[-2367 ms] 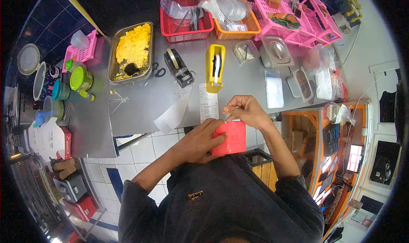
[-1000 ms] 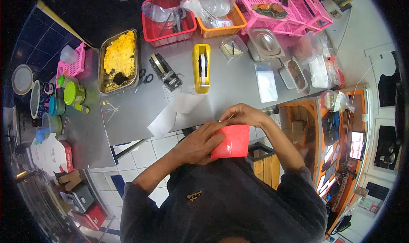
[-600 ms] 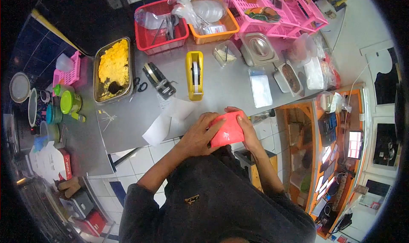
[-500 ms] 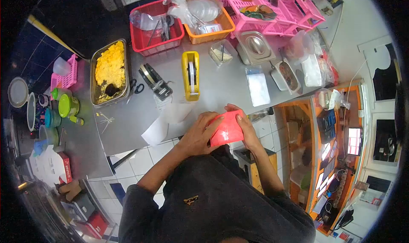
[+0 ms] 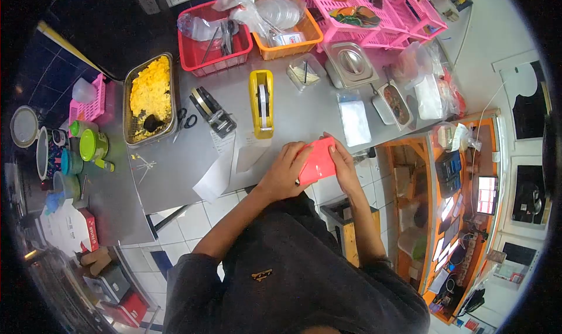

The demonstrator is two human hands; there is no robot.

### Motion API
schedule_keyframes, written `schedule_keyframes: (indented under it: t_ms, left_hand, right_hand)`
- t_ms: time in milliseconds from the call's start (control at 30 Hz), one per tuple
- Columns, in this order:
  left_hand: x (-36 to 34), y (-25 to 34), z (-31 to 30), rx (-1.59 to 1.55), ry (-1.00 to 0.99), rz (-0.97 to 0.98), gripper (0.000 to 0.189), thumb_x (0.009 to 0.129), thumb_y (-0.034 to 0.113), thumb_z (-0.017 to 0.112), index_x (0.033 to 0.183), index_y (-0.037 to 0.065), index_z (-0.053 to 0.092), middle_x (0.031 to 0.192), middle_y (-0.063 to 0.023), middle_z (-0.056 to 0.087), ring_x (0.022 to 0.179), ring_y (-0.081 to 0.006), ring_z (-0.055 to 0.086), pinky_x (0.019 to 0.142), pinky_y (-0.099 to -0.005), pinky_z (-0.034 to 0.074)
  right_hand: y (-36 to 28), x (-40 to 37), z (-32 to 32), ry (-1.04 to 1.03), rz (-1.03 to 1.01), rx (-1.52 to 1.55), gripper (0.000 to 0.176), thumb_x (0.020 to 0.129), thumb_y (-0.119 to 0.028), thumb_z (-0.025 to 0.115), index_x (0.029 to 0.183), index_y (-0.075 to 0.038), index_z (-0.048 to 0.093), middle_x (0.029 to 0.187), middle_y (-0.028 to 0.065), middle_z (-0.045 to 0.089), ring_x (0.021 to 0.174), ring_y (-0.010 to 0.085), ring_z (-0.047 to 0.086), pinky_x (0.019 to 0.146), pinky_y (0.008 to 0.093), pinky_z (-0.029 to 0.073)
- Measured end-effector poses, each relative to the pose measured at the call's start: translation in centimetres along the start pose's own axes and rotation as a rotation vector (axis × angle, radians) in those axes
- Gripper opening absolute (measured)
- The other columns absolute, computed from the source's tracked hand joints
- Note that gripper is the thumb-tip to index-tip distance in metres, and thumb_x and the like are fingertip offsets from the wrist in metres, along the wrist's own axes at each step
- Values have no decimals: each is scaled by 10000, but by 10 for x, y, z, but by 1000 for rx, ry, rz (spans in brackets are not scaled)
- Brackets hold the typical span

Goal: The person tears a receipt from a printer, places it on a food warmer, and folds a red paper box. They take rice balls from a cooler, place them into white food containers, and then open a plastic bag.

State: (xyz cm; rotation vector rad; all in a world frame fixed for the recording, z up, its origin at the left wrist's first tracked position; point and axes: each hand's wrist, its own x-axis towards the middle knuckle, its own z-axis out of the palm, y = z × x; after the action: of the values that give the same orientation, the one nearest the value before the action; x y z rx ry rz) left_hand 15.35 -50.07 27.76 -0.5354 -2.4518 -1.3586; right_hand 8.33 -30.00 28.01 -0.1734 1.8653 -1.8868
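Between my two hands is a shiny red packet [image 5: 318, 162], held in front of my body near the edge of the grey table [image 5: 304, 116]. My left hand [image 5: 284, 173] is wrapped round its left side, and my right hand [image 5: 344, 165] grips its right side with the thumb on the front face. Just beyond the hands stands a yellow tape dispenser [image 5: 261, 129]. White paper sheets [image 5: 215, 179] lie to the left of my left hand, partly over the table edge. A clear bag with white contents [image 5: 353, 122] lies beyond my right hand.
A metal tray of yellow food [image 5: 151, 91] sits at the left, with scissors [image 5: 188, 121] and a black tape dispenser [image 5: 213, 112] beside it. Red [image 5: 215, 66] and orange [image 5: 293, 50] baskets, a lidded metal container [image 5: 351, 64] and pink racks [image 5: 351, 34] stand behind.
Both hands and the red packet have moved slightly up and to the right. The packet is tilted more. The paper beside my left hand has shifted a little.
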Motion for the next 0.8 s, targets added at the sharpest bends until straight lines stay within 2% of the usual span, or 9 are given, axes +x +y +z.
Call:
schedule_keyframes:
  t_ms: [167,233,267,333,467,533,667,733,800]
  left_hand:
    - [0,-31,30,84,28,-87,924,718,263,844,1447,-38,362,1412,-263,391,1304,-441,396,1101,-485,354]
    - [-5,-31,34,135,93,-165,1009,745,304,826,1495,-62,258,1488,-320,281,1370,-483,312,1138,-510,300]
    - [-7,-30,38,135,92,-174,1009,745,304,826,1495,-62,258,1488,-320,281,1370,-483,312,1138,-510,300]
    - [-6,-29,45,25,181,-198,1045,767,350,802,1504,-87,203,1514,-350,209,1367,-499,311,1145,-502,282]
    - [-10,-24,44,25,171,-227,1032,786,348,775,1499,-110,186,1523,-360,188,1387,-506,287,1150,-511,275]
    - [-15,-27,41,-13,220,-171,979,820,321,734,1500,-115,179,1512,-363,211,1376,-505,307,1141,-498,297]
    - [-21,-27,41,-26,157,-231,916,844,221,704,1491,-136,163,1475,-360,282,1388,-495,308,1151,-487,292]
    - [-18,-18,38,-90,100,-277,863,863,161,667,1487,-144,155,1472,-346,312,1381,-490,329,1163,-474,281]
    - [-15,-9,41,-76,128,-283,856,867,148,657,1492,-138,147,1490,-346,292,1393,-489,315,1169,-473,277]
  right_hand:
    - [31,18,9,122,-166,-281,468,1037,-227,519,1434,15,462,1358,159,589,1239,235,568,1043,343,438]
    - [31,16,20,219,-335,-650,458,1034,-199,504,1424,37,458,1355,235,578,1257,329,566,1038,373,445]
    - [30,15,21,212,-329,-648,458,1034,-199,504,1424,37,458,1355,235,578,1257,329,566,1038,373,445]
    - [25,18,21,201,-231,-642,462,1027,-179,496,1432,38,444,1360,300,537,1249,405,557,1016,392,459]
    - [20,21,15,151,-195,-645,456,1030,-175,476,1434,34,443,1322,304,560,1208,422,577,977,401,483]
    - [23,23,18,315,-457,-905,429,1032,-174,451,1412,22,479,1254,287,605,1142,418,608,949,426,495]
    - [15,23,32,274,-430,-864,409,1028,-176,439,1381,15,515,1169,270,643,1082,418,621,937,446,493]
    - [5,31,17,186,-394,-971,397,1020,-182,455,1356,12,543,1149,258,648,1046,416,623,921,453,494]
    - [6,40,4,205,-479,-1006,376,1018,-190,463,1314,13,578,1132,247,655,1041,415,622,906,441,502]
